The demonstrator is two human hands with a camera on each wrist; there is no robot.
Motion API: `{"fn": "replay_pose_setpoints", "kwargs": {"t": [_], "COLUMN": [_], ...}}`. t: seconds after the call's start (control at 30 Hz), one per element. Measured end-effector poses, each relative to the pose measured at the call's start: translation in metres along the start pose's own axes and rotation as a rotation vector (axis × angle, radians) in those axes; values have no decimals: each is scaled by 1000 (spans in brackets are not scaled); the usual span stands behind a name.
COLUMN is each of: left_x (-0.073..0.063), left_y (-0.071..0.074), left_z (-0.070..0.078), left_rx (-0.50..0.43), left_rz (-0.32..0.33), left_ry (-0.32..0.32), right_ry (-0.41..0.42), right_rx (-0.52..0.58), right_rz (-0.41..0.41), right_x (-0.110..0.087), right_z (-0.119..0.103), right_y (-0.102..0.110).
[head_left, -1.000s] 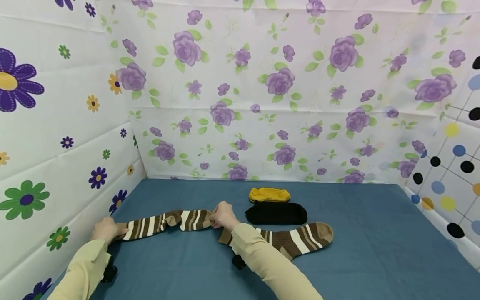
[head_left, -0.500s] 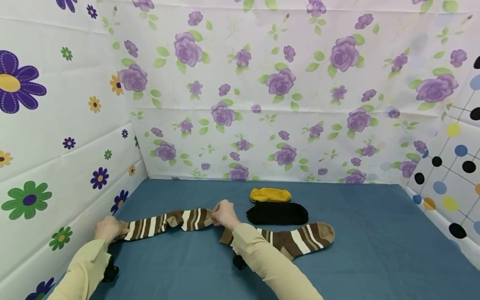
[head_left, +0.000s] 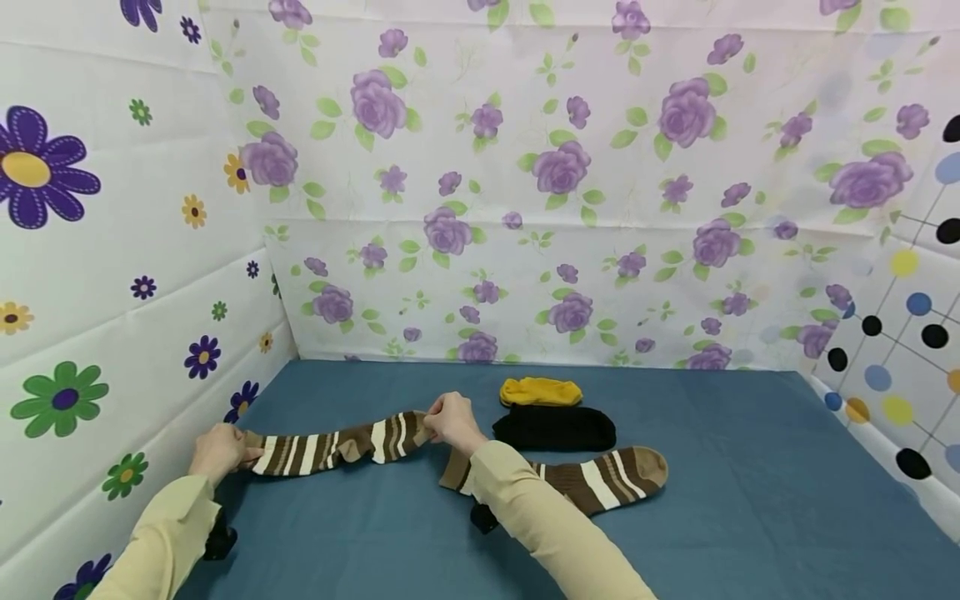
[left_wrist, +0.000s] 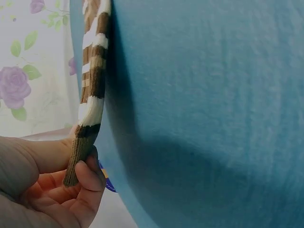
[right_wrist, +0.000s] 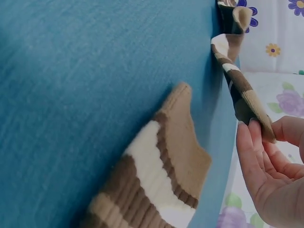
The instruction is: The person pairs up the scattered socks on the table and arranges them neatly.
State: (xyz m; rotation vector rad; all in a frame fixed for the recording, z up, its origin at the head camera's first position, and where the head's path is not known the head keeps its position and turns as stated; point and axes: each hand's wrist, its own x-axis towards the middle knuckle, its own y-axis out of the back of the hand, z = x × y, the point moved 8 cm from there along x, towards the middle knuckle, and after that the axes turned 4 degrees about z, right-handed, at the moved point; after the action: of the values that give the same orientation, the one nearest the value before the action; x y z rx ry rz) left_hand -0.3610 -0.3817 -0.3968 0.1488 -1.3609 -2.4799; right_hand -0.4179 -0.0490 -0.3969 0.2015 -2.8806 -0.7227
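A brown, tan and white striped sock (head_left: 322,452) is stretched between both hands at the left of the table. The left hand (head_left: 219,452) pinches its ribbed tan cuff (left_wrist: 81,152) between thumb and fingers. At the other end the right hand (head_left: 454,422) pinches the tan toe (right_wrist: 260,116). In the wrist views this sock hangs above the blue cloth, casting a shadow. A matching striped sock (head_left: 600,482) lies flat to the right, its middle partly hidden under the right sleeve; its cuff (right_wrist: 183,137) shows close up in the right wrist view.
A black sock (head_left: 555,428) lies behind the matching striped sock, with a folded yellow sock (head_left: 540,390) just beyond it. Blue cloth (head_left: 750,467) covers the table. Flowered sheets (head_left: 465,167) wall the back and left; a dotted sheet (head_left: 900,367) stands at the right.
Both hands have lifted the striped sock slightly, and it hangs a little straighter between them. The other socks have stayed in place.
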Motion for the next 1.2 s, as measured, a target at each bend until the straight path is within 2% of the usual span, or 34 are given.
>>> {"fn": "replay_pose_setpoints", "kwargs": {"t": [0.23, 0.47, 0.87, 1.0, 1.2], "left_x": [-2, -3, -5, -9, -11], "left_y": [5, 7, 17, 17, 16], "left_z": [11, 22, 45, 54, 67], "left_rx": [7, -46, -52, -56, -67], "left_rz": [14, 15, 76, 73, 54], "left_ry": [-33, -99, -157, -198, -220], "right_ry": [25, 13, 25, 20, -4], "right_rx": [-2, -2, -27, -13, 12], "right_rz": [3, 16, 25, 33, 53], "right_x": [-1, 1, 4, 7, 12], "right_z": [-5, -2, -4, -4, -7], "right_y": [10, 23, 49, 59, 78]}}
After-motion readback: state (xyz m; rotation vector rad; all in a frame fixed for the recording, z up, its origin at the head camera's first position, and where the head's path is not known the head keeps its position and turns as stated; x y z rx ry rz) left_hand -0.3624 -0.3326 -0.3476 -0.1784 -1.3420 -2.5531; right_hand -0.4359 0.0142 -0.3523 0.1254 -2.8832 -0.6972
